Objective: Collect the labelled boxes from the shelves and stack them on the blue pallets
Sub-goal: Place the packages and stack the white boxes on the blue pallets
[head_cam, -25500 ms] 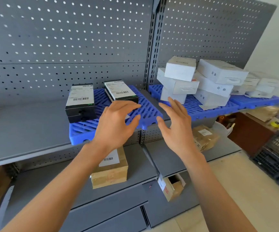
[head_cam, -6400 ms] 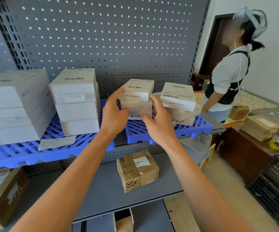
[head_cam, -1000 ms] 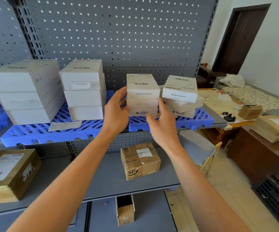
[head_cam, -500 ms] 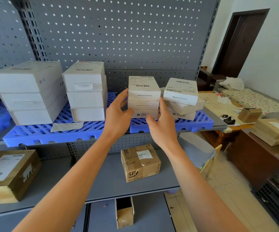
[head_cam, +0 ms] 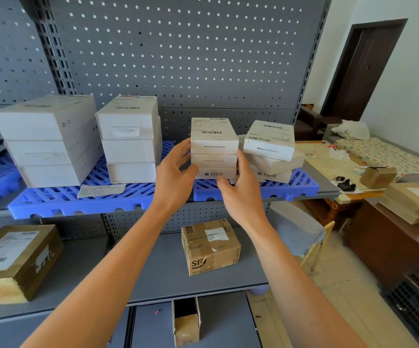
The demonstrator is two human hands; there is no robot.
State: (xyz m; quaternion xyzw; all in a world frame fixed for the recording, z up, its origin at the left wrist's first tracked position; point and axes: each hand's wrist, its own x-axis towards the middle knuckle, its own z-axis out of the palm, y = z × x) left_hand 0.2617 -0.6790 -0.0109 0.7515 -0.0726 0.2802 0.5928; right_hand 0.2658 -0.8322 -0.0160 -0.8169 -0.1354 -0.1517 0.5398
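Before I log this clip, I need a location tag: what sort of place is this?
Probably a small stockroom or parcel-sorting room: grey pegboard shelving, blue pallets stacked with barcoded white boxes, and taped courier cartons below.

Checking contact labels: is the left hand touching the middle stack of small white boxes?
Touching. The head view shows the left hand pressed against the stack.

Three small white labelled boxes (head_cam: 214,149) stacked squarely, barcodes facing up, on the right blue pallet (head_cam: 266,190). Just right of that stack: a skewed three-box pile (head_cam: 270,153), same pallet.
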